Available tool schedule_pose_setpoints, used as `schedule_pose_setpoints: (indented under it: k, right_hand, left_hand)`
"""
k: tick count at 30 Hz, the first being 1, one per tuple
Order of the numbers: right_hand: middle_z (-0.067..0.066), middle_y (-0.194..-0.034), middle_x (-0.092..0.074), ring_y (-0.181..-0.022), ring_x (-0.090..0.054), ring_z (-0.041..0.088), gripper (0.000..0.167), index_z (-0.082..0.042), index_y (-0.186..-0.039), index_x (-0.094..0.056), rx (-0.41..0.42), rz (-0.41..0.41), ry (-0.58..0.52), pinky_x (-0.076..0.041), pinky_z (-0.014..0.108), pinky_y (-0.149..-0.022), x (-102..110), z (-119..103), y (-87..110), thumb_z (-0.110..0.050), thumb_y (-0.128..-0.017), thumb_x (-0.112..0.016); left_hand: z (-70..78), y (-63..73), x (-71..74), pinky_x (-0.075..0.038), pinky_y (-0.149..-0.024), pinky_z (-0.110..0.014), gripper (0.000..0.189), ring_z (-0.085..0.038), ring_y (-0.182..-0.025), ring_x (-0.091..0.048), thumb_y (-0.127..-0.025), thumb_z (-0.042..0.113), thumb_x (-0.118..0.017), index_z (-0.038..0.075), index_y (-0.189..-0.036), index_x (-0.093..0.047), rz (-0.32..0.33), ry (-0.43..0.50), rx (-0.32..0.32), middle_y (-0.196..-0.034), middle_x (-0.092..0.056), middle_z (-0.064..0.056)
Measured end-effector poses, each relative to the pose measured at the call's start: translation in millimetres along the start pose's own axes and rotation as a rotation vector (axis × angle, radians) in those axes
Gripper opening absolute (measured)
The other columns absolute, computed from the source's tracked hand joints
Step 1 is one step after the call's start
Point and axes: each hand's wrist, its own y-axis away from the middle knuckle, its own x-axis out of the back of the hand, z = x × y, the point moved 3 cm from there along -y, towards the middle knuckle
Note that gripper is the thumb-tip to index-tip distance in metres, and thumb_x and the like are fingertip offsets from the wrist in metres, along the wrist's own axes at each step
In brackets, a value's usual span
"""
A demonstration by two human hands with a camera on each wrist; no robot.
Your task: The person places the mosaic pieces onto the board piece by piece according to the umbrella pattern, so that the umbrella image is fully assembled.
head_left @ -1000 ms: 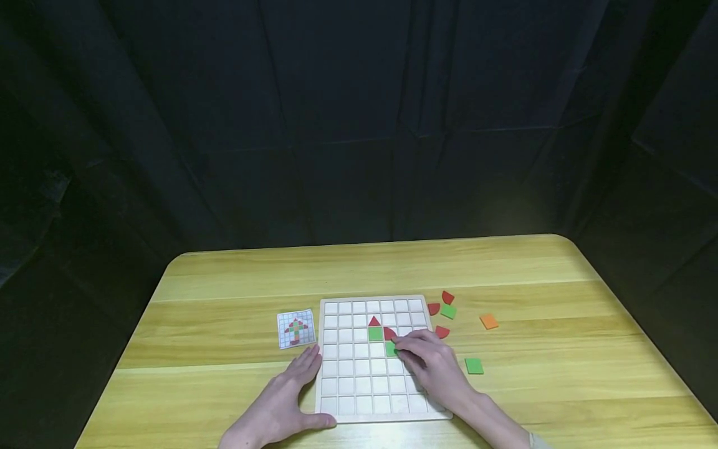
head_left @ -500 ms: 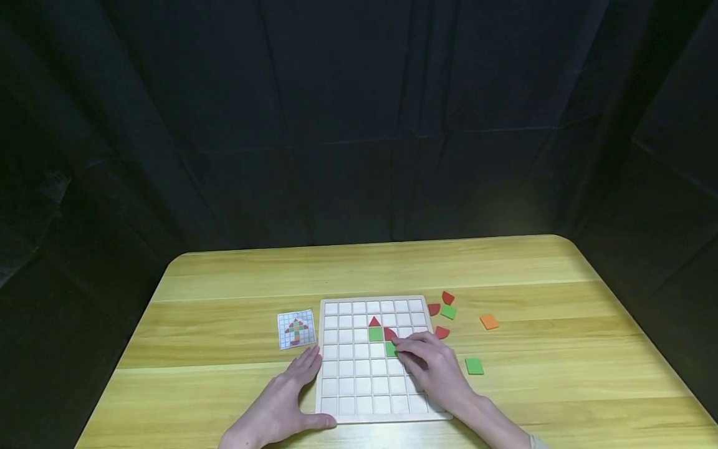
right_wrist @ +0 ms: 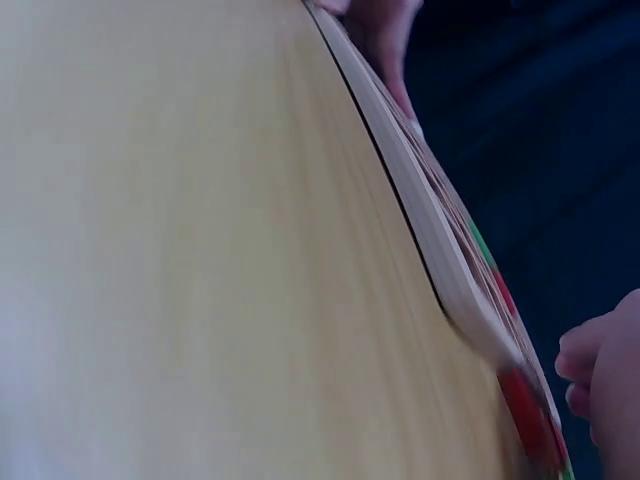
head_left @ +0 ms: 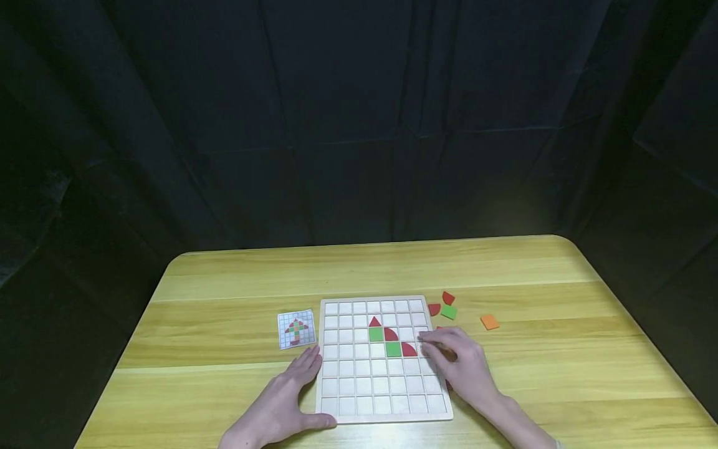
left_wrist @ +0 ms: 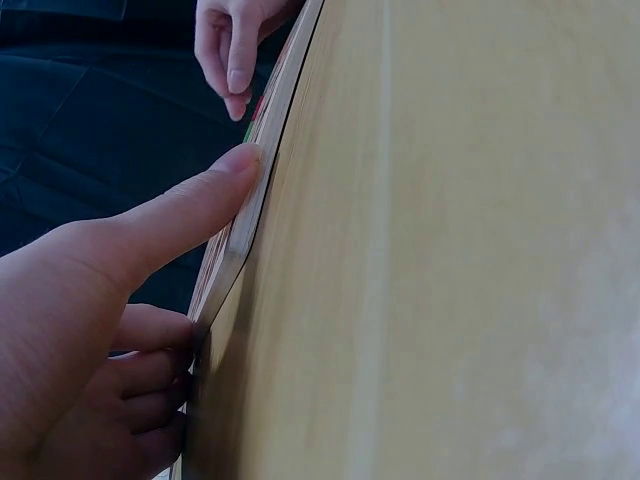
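Left hand: the left hand [head_left: 286, 396] rests at the near-left corner of the white grid board [head_left: 363, 386], fingers along the left edge, thumb on the near rim; spread, pressing the border.
Right hand: the right hand [head_left: 468, 362] hangs over the board's right edge, fingers bent, thumb and forefinger slightly parted, with nothing seen between them.
Board edges: the board lies flat on the bench [head_left: 224, 274]; its far rim has a broad band of wood between it and the bench's back edge.
Filled cells: red triangle [head_left: 374, 322], with the upper green square [head_left: 376, 334] just below; right of that the upper red quarter-round [head_left: 391, 335]; below this the lower green square [head_left: 394, 349], then the lower red quarter-round [head_left: 409, 350], near the right fingertips.
Room on board: bare cells surround this stepped group, most of them on the near and left sides.
Right of board: two loose red quarter-rounds [head_left: 434, 309] and a loose green square [head_left: 449, 312] cluster near the far-right corner; the orange square [head_left: 490, 322] sits apart, with wide wood out to the bench's right edge.
Left of board: the pattern card [head_left: 296, 328] lies just beside the rim, beyond the left fingertips.
Beyond: dark cloth [head_left: 359, 125] rises behind the back edge.
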Motion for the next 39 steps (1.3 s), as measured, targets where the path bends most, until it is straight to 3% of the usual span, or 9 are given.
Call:
schedule_pose_setpoints:
  k: [3, 6, 14, 16, 19, 21, 23, 39]
  right_hand:
    - [0.001, -0.094, -0.075, -0.092, -0.068, 0.012, 0.029, -0.010, -0.098, -0.078, -0.043, 0.056, 0.063, -0.045, 0.002, -0.087, 13.8, 13.4, 1.2, 0.005, -0.073, -0.083]
    - [0.003, -0.091, -0.076, -0.089, -0.068, 0.014, 0.029, -0.008, -0.097, -0.078, -0.099, 0.102, 0.139, -0.041, 0.000, -0.087, 28.2, 26.2, 2.3, 0.006, -0.072, -0.084]
    - [0.015, -0.091, -0.075, -0.090, -0.068, 0.036, 0.027, 0.000, -0.096, -0.077, -0.261, 0.218, 0.284, -0.031, -0.002, -0.084, 61.3, 54.7, 6.0, 0.003, -0.071, -0.086]
    - [0.017, -0.091, -0.075, -0.091, -0.068, 0.038, 0.027, 0.001, -0.096, -0.077, -0.289, 0.230, 0.307, -0.038, 0.006, -0.081, 66.5, 59.7, 6.8, 0.000, -0.070, -0.087]
    - [0.020, -0.091, -0.075, -0.092, -0.068, 0.041, 0.029, 0.004, -0.095, -0.076, -0.316, 0.228, 0.337, -0.049, 0.029, -0.081, 70.9, 64.8, 8.2, -0.002, -0.069, -0.088]
    - [0.022, -0.091, -0.074, -0.093, -0.067, 0.043, 0.030, 0.005, -0.095, -0.075, -0.331, 0.222, 0.343, -0.049, 0.047, -0.079, 72.3, 66.6, 8.9, -0.002, -0.069, -0.088]
    - [0.023, -0.092, -0.074, -0.094, -0.066, 0.044, 0.029, 0.006, -0.095, -0.075, -0.342, 0.219, 0.343, -0.048, 0.055, -0.080, 72.9, 67.4, 9.1, -0.002, -0.070, -0.088]
    - [0.024, -0.095, -0.074, -0.096, -0.065, 0.047, 0.024, 0.005, -0.097, -0.075, -0.412, 0.230, 0.336, -0.049, 0.059, -0.083, 76.8, 67.8, 9.5, -0.003, -0.075, -0.084]
  left_hand:
    - [0.5, 0.3, 0.6, -0.031, -0.117, -0.053, 0.110, -0.029, -0.152, -0.023, -0.073, 0.068, -0.075, 0.002, -0.153, -0.037, -0.001, 0.002, 0.003, -0.166, -0.023, -0.007]
    - [1.2, 0.7, 1.2, -0.031, -0.117, -0.054, 0.111, -0.030, -0.152, -0.024, -0.073, 0.070, -0.073, 0.001, -0.152, -0.037, -0.002, 0.006, 0.001, -0.166, -0.024, -0.008]
    - [1.4, 0.9, 2.3, -0.032, -0.116, -0.056, 0.112, -0.031, -0.151, -0.025, -0.073, 0.073, -0.071, 0.000, -0.152, -0.037, 0.004, 0.004, -0.010, -0.165, -0.024, -0.009]
    - [1.5, 1.1, 2.2, -0.032, -0.116, -0.056, 0.112, -0.031, -0.151, -0.025, -0.073, 0.073, -0.071, 0.000, -0.152, -0.037, 0.006, -0.002, -0.010, -0.165, -0.025, -0.009]
    - [1.3, 1.3, 1.8, -0.032, -0.116, -0.055, 0.112, -0.030, -0.152, -0.025, -0.073, 0.072, -0.071, 0.001, -0.152, -0.037, 0.007, -0.008, -0.009, -0.165, -0.025, -0.008]
    - [1.5, 1.2, 2.0, -0.032, -0.116, -0.055, 0.112, -0.030, -0.152, -0.024, -0.073, 0.072, -0.071, 0.001, -0.152, -0.037, 0.006, -0.006, -0.007, -0.165, -0.024, -0.008]
    - [1.1, 0.6, 1.9, -0.032, -0.116, -0.055, 0.112, -0.030, -0.152, -0.024, -0.073, 0.072, -0.071, 0.002, -0.153, -0.037, 0.005, -0.004, -0.005, -0.165, -0.024, -0.008]
    - [1.2, -0.3, 1.2, -0.032, -0.117, -0.054, 0.112, -0.029, -0.151, -0.025, -0.073, 0.072, -0.071, 0.000, -0.152, -0.037, 0.019, -0.016, -0.021, -0.165, -0.025, -0.008]
